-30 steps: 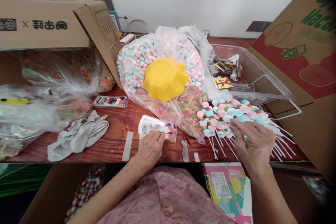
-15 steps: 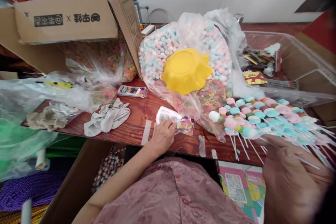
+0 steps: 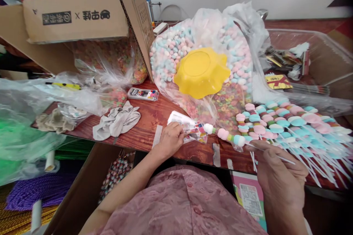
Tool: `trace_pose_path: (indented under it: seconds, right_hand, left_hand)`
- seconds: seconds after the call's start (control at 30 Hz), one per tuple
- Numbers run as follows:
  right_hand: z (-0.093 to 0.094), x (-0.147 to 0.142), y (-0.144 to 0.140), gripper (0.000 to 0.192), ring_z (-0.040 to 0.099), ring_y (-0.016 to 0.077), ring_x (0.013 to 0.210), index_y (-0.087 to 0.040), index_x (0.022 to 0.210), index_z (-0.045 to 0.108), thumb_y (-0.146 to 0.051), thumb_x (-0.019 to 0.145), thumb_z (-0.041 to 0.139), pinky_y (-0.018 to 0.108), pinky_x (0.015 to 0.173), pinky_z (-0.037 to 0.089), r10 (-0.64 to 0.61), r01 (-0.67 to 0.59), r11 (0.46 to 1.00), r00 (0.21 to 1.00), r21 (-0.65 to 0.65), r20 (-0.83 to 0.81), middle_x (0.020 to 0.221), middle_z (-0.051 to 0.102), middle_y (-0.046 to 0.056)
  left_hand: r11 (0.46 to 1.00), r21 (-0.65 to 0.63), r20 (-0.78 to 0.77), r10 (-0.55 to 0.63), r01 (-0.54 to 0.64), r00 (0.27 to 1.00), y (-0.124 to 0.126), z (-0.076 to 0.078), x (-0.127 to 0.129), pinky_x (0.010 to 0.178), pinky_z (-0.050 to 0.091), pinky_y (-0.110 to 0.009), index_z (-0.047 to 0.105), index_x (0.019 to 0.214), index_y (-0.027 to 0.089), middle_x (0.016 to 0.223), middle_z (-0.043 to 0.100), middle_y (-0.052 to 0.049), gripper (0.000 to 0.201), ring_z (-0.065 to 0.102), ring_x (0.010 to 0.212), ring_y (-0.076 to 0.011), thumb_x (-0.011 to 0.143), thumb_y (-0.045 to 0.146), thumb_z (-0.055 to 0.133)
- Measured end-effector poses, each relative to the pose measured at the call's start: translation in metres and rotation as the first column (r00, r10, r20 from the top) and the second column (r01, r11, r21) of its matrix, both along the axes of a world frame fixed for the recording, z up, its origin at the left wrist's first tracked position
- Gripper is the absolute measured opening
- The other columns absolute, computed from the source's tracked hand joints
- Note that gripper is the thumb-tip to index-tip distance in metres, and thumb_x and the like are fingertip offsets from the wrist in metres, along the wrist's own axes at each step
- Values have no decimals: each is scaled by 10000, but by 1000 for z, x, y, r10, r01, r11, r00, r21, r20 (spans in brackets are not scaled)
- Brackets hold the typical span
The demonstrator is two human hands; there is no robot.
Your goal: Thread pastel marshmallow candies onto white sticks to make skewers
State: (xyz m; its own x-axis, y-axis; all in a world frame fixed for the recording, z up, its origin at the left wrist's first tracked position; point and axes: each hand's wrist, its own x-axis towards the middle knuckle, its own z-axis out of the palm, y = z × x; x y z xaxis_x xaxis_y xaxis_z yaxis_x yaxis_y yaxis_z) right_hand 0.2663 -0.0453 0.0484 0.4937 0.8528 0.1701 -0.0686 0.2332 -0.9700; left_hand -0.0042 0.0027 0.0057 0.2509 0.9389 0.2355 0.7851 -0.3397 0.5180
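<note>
My right hand [image 3: 278,169] pinches the white stick of a marshmallow skewer [image 3: 224,134] strung with pink, white, blue and green sweets. The skewer points left, its white tip close to a stack of printed plastic sleeves [image 3: 194,131] on the table's front part. Over the left end of that stack lies my left hand [image 3: 172,137], fingers curled and pressed together on the sleeves. Whether it grips one sleeve or several is hidden. To the right, many more marshmallow skewers [image 3: 289,121] lie in a heap, their white sticks toward the table's front edge.
A yellow wavy bowl [image 3: 202,73] lies upside down on a big bag of marshmallows [image 3: 168,51] and ring sweets. Grey gloves [image 3: 117,121], a packed sleeve bundle [image 3: 143,94] and an open cardboard box [image 3: 79,14] are leftward. A clear plastic bin [image 3: 331,55] stands at back right.
My right hand has moved left with the skewer, bringing its tip to the sleeves. My left hand stays on the stack. The view has shifted slightly.
</note>
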Motion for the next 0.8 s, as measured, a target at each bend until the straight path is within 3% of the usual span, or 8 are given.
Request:
trace_pose_path:
  seconds: [0.13, 0.23, 0.37, 0.6, 0.7, 0.8]
  right_hand:
    - [-2, 0, 2, 163, 681, 219, 626, -218, 781, 788, -313, 649, 804, 448, 764, 550, 13, -13, 1000, 1000, -16, -16, 761, 747, 52]
    - [-3, -2, 2, 166, 695, 222, 662, -215, 778, 787, -319, 650, 794, 408, 745, 555, 56, -59, 996, 998, -66, -41, 767, 753, 44]
    - [-4, -3, 3, 169, 696, 211, 649, -216, 785, 786, -322, 654, 791, 370, 711, 561, 90, -97, 992, 992, -79, -90, 762, 759, 28]
    - [-3, -3, 7, 190, 692, 187, 650, -201, 763, 787, -343, 641, 813, 335, 721, 558, 93, -105, 990, 987, -90, -130, 760, 757, 35]
    - [-4, -4, 9, 181, 690, 186, 638, -203, 765, 788, -339, 647, 812, 334, 710, 556, 99, -112, 988, 988, -103, -122, 746, 755, 44]
    - [-5, -4, 10, 182, 692, 189, 620, -202, 770, 790, -329, 643, 818, 334, 704, 558, 103, -117, 988, 986, -104, -130, 727, 753, 51]
  left_hand:
    - [996, -26, -129, -87, 85, 988, -6, 6, -4, 790, 459, -331, 668, 857, 141, 884, 651, -85, 141, 578, 857, -203, 916, 208, 560]
    - [992, -35, -142, -127, 123, 982, -9, 8, -7, 801, 466, -333, 677, 896, 141, 909, 660, -90, 173, 586, 869, -205, 934, 181, 513]
    - [990, -7, -67, -140, 139, 988, -8, 6, -10, 764, 462, -310, 664, 778, 148, 829, 643, -73, 189, 579, 818, -186, 913, 149, 532]
    - [997, 47, 109, -65, 60, 992, -1, -4, -9, 650, 417, -259, 569, 639, 160, 679, 564, -13, 209, 525, 676, -133, 837, 107, 609]
    - [997, 46, 51, -65, 62, 997, -2, -3, -8, 658, 427, -265, 575, 666, 162, 708, 581, -21, 180, 534, 691, -141, 836, 111, 607]
    - [995, 55, -98, -78, 83, 992, -8, 3, -3, 712, 453, -304, 652, 887, 170, 818, 631, -53, 65, 566, 783, -183, 879, 176, 588]
